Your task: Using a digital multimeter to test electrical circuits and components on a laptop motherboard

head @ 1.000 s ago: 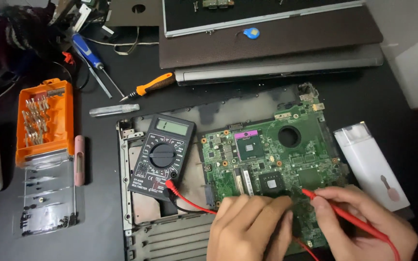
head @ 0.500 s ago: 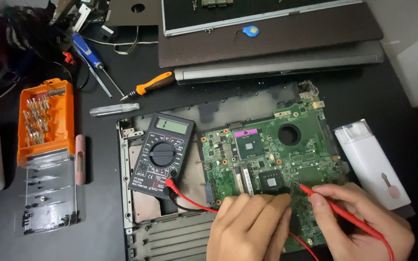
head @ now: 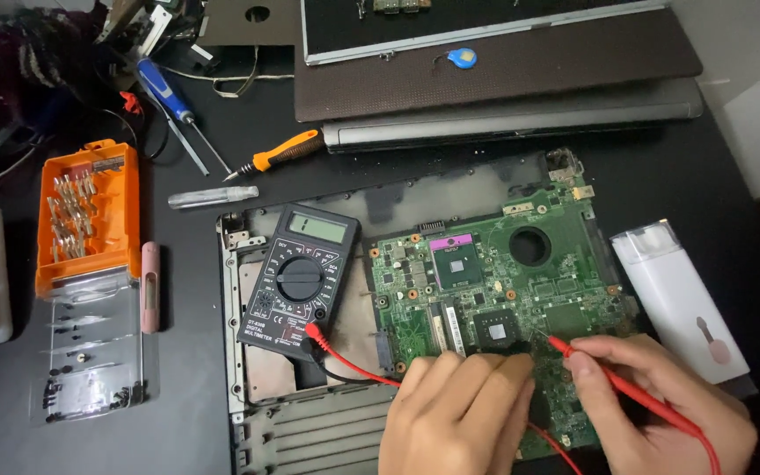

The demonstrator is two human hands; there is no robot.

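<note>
The right hand [head: 661,400] pinches a red probe [head: 626,391] between thumb and fingers, its tip touching the green board [head: 503,290] near a black chip. The left hand [head: 459,413] lies curled, fingers down on the board's lower edge at about seven o'clock from the tip; what it grips, if anything, is hidden. Red and black leads run from under it to a black multimeter [head: 299,280] at nine o'clock, lying on the open laptop base [head: 310,431]. A white case [head: 679,299] sits at three o'clock; an orange bit case [head: 90,215] lies far left, an orange screwdriver [head: 279,154] at eleven o'clock.
</note>
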